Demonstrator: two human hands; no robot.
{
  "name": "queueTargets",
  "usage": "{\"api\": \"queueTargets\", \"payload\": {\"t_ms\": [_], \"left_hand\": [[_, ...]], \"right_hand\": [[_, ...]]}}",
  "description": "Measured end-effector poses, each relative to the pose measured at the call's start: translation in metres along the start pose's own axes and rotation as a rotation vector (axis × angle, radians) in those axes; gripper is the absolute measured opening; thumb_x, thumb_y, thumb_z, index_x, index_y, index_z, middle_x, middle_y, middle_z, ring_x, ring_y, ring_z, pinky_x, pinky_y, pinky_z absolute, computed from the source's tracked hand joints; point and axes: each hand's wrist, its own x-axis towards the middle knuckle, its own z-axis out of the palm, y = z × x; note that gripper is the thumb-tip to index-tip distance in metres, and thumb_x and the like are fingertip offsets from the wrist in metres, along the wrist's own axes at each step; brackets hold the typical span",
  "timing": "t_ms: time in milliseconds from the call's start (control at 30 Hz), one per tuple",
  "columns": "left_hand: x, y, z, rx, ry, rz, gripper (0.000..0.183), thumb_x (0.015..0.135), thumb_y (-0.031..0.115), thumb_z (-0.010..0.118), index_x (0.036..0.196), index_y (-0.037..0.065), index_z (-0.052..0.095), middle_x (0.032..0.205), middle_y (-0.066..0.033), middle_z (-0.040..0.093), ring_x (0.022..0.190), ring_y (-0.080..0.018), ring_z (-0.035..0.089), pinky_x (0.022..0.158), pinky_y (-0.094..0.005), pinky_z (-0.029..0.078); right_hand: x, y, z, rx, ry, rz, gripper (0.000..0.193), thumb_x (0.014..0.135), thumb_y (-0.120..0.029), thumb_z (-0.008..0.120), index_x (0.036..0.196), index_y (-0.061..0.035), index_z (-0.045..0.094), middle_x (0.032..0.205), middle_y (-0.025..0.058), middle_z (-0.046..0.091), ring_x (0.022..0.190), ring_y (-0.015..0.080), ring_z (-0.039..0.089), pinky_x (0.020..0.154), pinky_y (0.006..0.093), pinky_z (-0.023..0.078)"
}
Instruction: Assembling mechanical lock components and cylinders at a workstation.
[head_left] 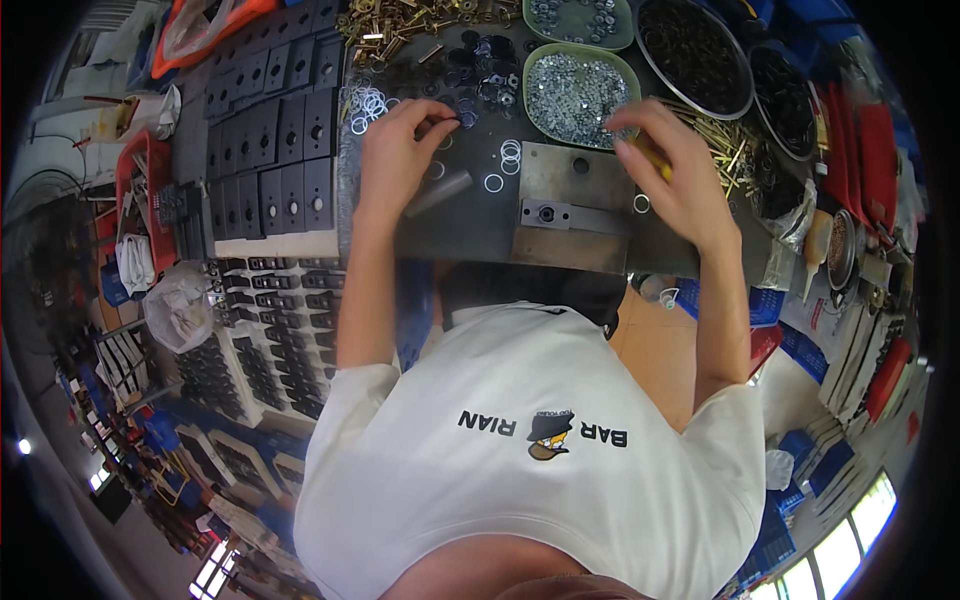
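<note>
My left hand (pixel 398 150) is closed, thumb and forefinger pinched together beside the loose dark washers (pixel 490 88); anything between them is too small to make out. My right hand (pixel 680 160) curls round a yellow-handled tool (pixel 652 158), mostly hidden in the palm. Its thumb and forefinger meet at the near right edge of a green tray (pixel 529 110) of small silver nuts (pixel 570 85). Between my hands a steel plate (pixel 575 165) lies at the bench's front edge. A dark rectangular part (pixel 590 219) with a round hole rests on it. Thin silver rings (pixel 510 152) lie left of the plate.
Rows of dark metal blocks (pixel 262 135) stand on the left. Brass-coloured bolts (pixel 400 20) are heaped at the back. Round bowls (pixel 745 85) of dark parts and long brass-coloured pins (pixel 735 150) lie to the right. A clear plastic piece (pixel 440 193) lies near my left wrist.
</note>
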Motion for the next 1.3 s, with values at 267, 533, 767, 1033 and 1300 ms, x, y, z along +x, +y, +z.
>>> {"api": "queueTargets", "payload": {"t_ms": [267,533,767,1033,1300], "left_hand": [[-0.013,0.012,0.003,-0.071,0.193,-0.009,0.016,0.093,0.008,0.078,0.109,0.004,0.081,0.096,-0.0086,0.076,0.075,-0.0178,0.075,0.067,-0.0303,0.056],[-0.072,0.075,0.013,-0.339,0.031,0.170,0.019,0.094,-0.003,0.074,0.112,-0.002,0.080,0.109,-0.0120,0.079,0.098,-0.0188,0.077,0.082,-0.0277,0.060],[-0.088,0.098,0.040,-0.412,-0.073,0.109,0.038,0.081,-0.002,0.085,0.117,0.002,0.077,0.115,-0.0088,0.079,0.097,-0.0178,0.073,0.086,-0.0300,0.058],[-0.082,0.091,0.041,-0.235,-0.012,0.170,0.049,0.079,0.000,0.087,0.125,0.007,0.074,0.112,-0.0050,0.080,0.106,-0.0222,0.070,0.090,-0.0348,0.055],[-0.080,0.084,0.039,-0.407,-0.133,0.114,0.047,0.084,0.000,0.083,0.129,0.005,0.071,0.118,-0.0062,0.080,0.110,-0.0181,0.070,0.097,-0.0322,0.054]], "right_hand": [[0.057,0.020,0.027,-0.165,0.019,-0.116,0.021,0.101,-0.018,0.065,0.113,-0.0011,0.070,0.112,0.0165,0.071,0.097,0.0380,0.070,0.087,0.0446,0.056],[0.081,0.058,0.020,-0.427,0.297,-0.129,0.018,0.095,-0.016,0.067,0.101,0.0004,0.071,0.090,0.0187,0.072,0.083,0.0382,0.071,0.076,0.0479,0.056],[0.192,0.091,0.045,-0.832,0.202,0.181,0.014,0.090,-0.015,0.069,0.093,-0.0080,0.081,0.101,0.0176,0.080,0.094,0.0334,0.079,0.078,0.0461,0.064],[0.216,0.105,0.070,-0.967,0.133,0.274,0.017,0.094,-0.015,0.068,0.099,-0.0146,0.084,0.101,0.0097,0.082,0.096,0.0257,0.081,0.078,0.0392,0.065],[0.155,0.074,0.050,-0.881,0.249,0.044,0.012,0.090,-0.009,0.067,0.093,-0.0043,0.078,0.092,0.0182,0.077,0.089,0.0368,0.077,0.075,0.0482,0.063]]}}
